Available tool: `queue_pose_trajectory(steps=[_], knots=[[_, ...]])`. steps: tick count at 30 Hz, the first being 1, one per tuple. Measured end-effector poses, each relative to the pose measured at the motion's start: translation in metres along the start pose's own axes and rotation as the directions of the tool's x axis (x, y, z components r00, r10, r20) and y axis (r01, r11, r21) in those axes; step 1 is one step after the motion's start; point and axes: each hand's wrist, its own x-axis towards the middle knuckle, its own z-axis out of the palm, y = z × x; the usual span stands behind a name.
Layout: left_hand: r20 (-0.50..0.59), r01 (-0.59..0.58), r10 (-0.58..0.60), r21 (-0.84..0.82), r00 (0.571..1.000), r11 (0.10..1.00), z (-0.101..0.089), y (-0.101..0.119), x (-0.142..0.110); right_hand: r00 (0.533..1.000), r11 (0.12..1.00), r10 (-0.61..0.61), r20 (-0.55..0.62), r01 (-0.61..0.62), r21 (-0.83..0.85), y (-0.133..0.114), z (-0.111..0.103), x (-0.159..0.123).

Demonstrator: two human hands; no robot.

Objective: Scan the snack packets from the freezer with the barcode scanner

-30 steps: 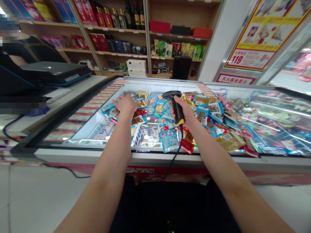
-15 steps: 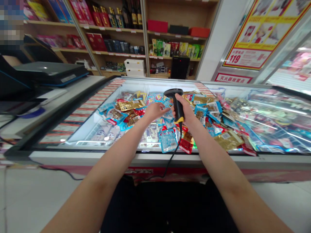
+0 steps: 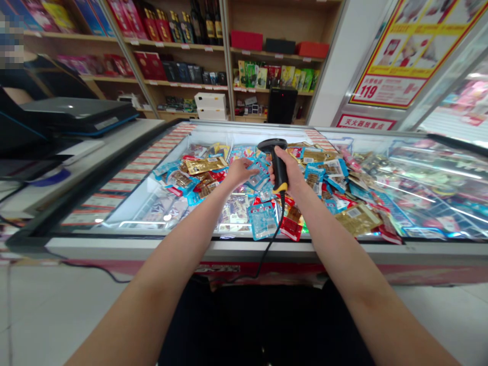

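Observation:
My right hand is wrapped round the grip of a black and yellow barcode scanner, its head up and its cord hanging toward me. Just left of it, my left hand has its fingers closed on the edge of a blue snack packet. Beneath both hands spreads a heap of snack packets on the glass top. A gold packet lies to the left of the left hand. Nearer to me are another blue packet and a red packet.
The packets lie on a glass-topped freezer with a grey frame. A black machine stands on the counter at left, with part of a person behind it. Shelves of boxes and bottles line the back. The scanner cord drops over the front edge.
My left hand has shifted slightly left and its fingers have closed on the blue packet, which now shows more beside the scanner. My right hand and the scanner have hardly moved.

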Motion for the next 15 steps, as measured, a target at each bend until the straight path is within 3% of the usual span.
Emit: queue_pose_trajectory(steps=[6,11,15], knots=[[-0.145,0.091,-0.134,-0.268,0.98,0.959,-0.005,-0.012,0.013,1.0,1.0,0.023,0.008,-0.023,-0.001,0.0,0.0,0.001],[-0.144,0.183,-0.282,-0.478,0.949,0.859,-0.013,-0.009,0.016,0.996,0.996,0.087,0.02,-0.087,-0.024,-0.003,0.005,-0.004],[-0.15,0.183,-0.324,-0.578,0.934,0.795,-0.023,-0.005,0.015,0.992,0.992,0.113,0.054,-0.11,-0.06,-0.002,0.008,-0.007]])
